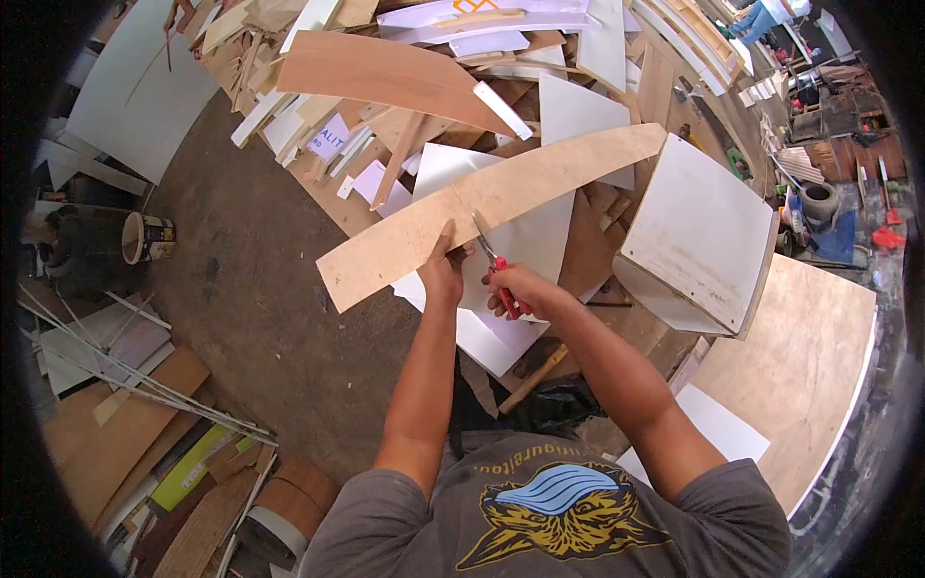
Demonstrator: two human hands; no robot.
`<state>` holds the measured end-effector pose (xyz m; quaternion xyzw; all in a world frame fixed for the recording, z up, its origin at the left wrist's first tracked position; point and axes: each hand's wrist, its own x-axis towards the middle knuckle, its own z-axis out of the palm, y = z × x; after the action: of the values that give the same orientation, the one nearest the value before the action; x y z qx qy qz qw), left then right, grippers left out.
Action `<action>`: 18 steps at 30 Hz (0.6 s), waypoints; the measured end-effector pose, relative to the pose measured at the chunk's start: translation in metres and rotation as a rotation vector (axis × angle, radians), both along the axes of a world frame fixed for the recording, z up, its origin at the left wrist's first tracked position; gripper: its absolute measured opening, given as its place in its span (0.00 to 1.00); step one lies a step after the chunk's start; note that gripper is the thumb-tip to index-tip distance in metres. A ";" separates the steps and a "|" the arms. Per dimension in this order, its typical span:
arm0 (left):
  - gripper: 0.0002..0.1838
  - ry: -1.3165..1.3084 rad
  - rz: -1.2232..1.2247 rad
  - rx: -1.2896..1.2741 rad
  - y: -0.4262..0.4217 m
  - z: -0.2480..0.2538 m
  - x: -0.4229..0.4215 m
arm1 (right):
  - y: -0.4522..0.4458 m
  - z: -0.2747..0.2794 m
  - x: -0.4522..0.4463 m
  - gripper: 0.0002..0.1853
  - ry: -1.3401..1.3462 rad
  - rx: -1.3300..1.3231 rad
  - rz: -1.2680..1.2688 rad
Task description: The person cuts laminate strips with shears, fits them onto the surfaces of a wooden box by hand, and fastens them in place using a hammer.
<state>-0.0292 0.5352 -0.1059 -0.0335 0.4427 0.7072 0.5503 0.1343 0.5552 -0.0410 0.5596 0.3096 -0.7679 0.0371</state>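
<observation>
Holding red-handled snips [500, 266] in right grip [521, 290], blades [484, 237] overlapping plywood strip [540, 173], left grip [443, 275] clasping its near side.

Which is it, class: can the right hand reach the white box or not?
Probably yes: nothing evident blocks the way to the white box, though the right hand holds red-handled snips.

Soft, fairly even light surrounds you, with a pale sheen on the plywood sheet [795, 371] at right and duller floor [251, 279] at left. Your view bows toward black, rounded corners; its centre is sharp, its far edges softer.
</observation>
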 end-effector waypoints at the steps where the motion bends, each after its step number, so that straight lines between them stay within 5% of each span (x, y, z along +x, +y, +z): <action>1: 0.17 0.006 -0.007 0.004 0.000 0.000 0.001 | 0.003 0.003 -0.001 0.24 -0.013 0.001 0.004; 18: 0.18 -0.061 -0.076 -0.055 -0.003 -0.017 0.000 | 0.009 -0.008 -0.007 0.12 -0.204 0.289 0.064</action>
<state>-0.0294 0.5318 -0.1231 -0.0536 0.4460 0.6719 0.5889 0.1277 0.5644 -0.0494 0.6241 0.4290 -0.6529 0.0117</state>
